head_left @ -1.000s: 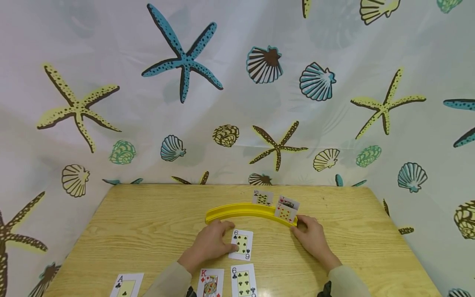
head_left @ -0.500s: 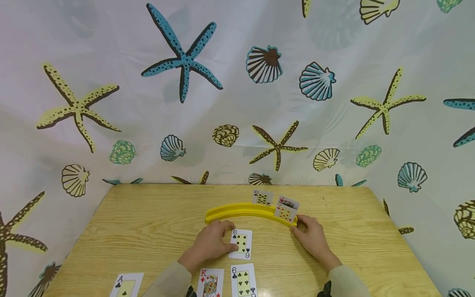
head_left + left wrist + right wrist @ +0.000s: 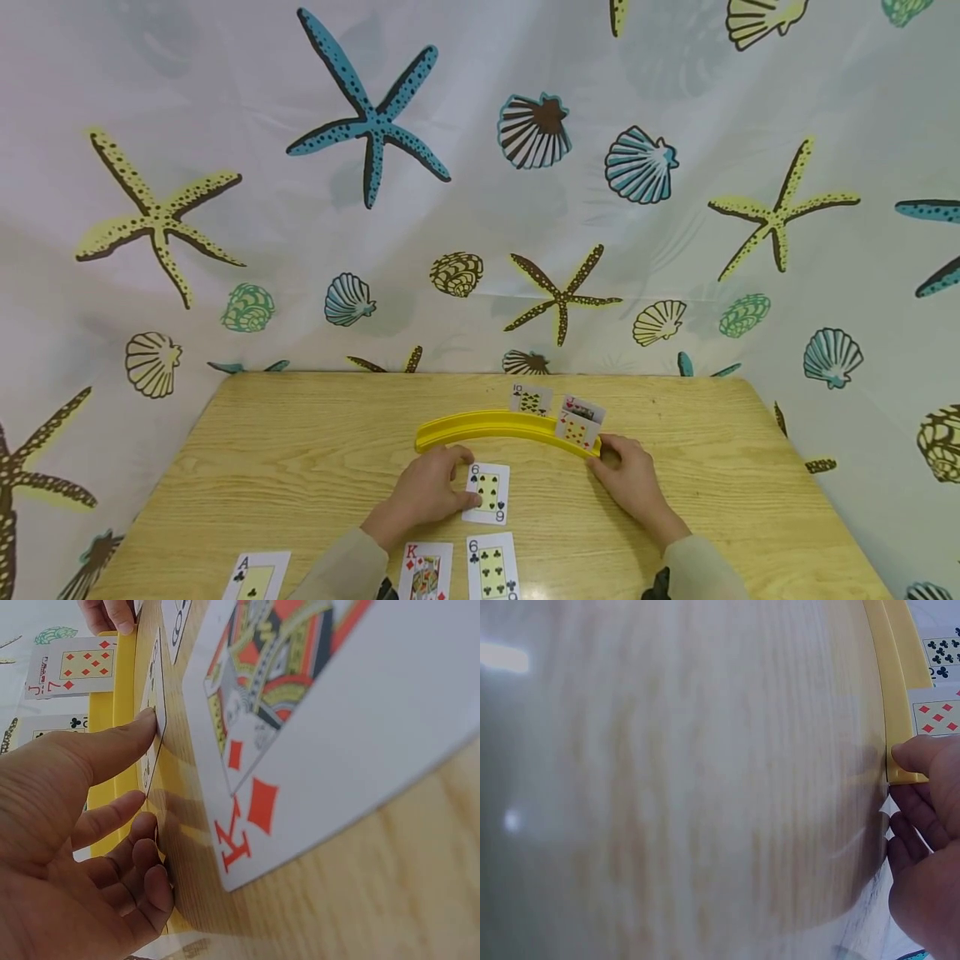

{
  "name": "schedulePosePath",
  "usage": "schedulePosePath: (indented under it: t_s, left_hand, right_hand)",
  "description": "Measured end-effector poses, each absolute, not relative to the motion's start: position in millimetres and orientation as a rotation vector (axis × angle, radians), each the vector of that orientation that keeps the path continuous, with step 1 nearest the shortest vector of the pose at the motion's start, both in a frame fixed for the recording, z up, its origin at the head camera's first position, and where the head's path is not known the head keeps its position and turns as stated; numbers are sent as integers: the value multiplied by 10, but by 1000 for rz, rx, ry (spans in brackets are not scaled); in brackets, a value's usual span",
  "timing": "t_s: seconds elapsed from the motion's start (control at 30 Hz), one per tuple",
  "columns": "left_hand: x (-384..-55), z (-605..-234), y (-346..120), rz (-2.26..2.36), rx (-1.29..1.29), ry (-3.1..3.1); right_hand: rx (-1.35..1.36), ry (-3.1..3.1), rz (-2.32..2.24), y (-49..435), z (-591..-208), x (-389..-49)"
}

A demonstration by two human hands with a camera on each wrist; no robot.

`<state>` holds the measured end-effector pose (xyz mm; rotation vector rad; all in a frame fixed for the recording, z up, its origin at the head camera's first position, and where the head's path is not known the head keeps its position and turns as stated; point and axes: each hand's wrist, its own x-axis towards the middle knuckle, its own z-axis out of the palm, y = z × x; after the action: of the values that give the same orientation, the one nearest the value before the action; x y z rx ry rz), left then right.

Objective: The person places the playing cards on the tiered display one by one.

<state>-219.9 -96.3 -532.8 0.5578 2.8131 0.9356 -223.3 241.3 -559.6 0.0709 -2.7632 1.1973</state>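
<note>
Between the thumb and index finger of my left hand (image 3: 429, 487) is the left edge of the six of spades (image 3: 492, 492). In the left wrist view, the thumb lies on the card's face (image 3: 153, 697) while the other fingers curl below. My right hand (image 3: 632, 482) pinches the right end of a curved yellow card holder (image 3: 480, 423). Standing in that holder are the ten of clubs (image 3: 531, 400), a red jack (image 3: 585, 407) and, in front of the jack, the seven of diamonds (image 3: 576, 430).
Face up near the front lie the king of diamonds (image 3: 425, 575) and the six of clubs (image 3: 492, 567), with the ace of clubs (image 3: 257, 577) farther left. Behind the wooden table (image 3: 315, 417) hangs a curtain (image 3: 465, 208) printed with starfish and shells.
The six of spades has shifted very slightly up and left since a second ago. Both hands and the yellow holder keep their places.
</note>
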Motion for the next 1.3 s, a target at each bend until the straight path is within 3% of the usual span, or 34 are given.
schedulePosePath:
  t_s: [0.57, 1.3]
  left_hand:
    - [-2204, -5340, -902, 1132, 449, 2775]
    - [-2248, -5274, -841, 1547, 565, 2608]
  right_hand:
    - [52, -2773, 1194, 2411, -5589, -2230]
    - [59, -2765, 1186, 2413, -5609, -2236]
